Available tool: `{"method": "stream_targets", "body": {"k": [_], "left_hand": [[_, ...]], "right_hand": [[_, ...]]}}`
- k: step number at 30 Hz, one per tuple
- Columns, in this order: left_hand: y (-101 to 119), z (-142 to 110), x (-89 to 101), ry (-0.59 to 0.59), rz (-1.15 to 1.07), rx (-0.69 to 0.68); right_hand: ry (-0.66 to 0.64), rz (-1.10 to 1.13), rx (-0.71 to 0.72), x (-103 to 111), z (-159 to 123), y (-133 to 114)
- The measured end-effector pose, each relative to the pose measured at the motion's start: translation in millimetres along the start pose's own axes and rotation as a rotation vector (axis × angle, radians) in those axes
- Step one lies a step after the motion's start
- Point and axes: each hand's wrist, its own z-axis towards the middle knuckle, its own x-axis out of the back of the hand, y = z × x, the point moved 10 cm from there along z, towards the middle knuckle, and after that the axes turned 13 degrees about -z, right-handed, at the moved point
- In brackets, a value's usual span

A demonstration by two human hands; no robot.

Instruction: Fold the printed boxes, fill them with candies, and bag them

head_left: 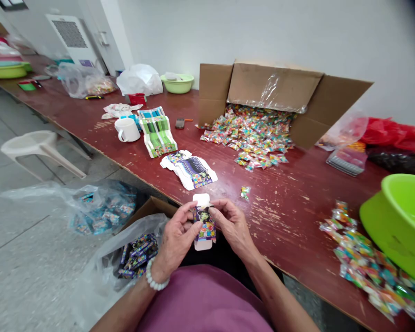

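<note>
Between my two hands is a small purple printed candy box (204,226), with white end flaps sticking out at top and bottom. My left hand (180,233) grips its left side, thumb on the printed face. On the right edge, my right hand (233,226) pinches it near the top. Just beyond lie flat purple box blanks (193,171), fanned in a stack, with green box blanks (158,136) behind them. One wrapped candy (245,192) lies alone on the table past my right hand. Below my left hand, a clear plastic bag (107,258) holds several purple boxes (138,256).
A tipped cardboard carton (273,85) spills wrapped candies (252,133) onto the red table (280,216). At right, more candies (366,263) lie beside a green basin (401,221). A white mug (127,130) stands at left. A bag of blue packets (103,210) and white stool (38,143) are on the floor.
</note>
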Motion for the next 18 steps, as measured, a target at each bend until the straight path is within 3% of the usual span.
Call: {"method": "stream_targets", "body": {"k": [6, 10, 14, 18], "left_hand": [[-5, 2, -4.3, -0.132, -0.018, 0.1], [-8, 2, -4.4, -0.187, -0.003, 0.107], [-6, 3, -1.2, -0.13, -0.114, 0.097], [-29, -3, -14.1, -0.179, -0.305, 0.33]], "right_hand": [[-0.131, 0.106, -0.186, -4, 6, 19], [-0.182, 0.103, -0.104, -4, 12, 8], [-0.19, -0.078, -0.009, -5, 12, -1], [-0.084, -0.148, 0.045, 3, 8, -5]]}}
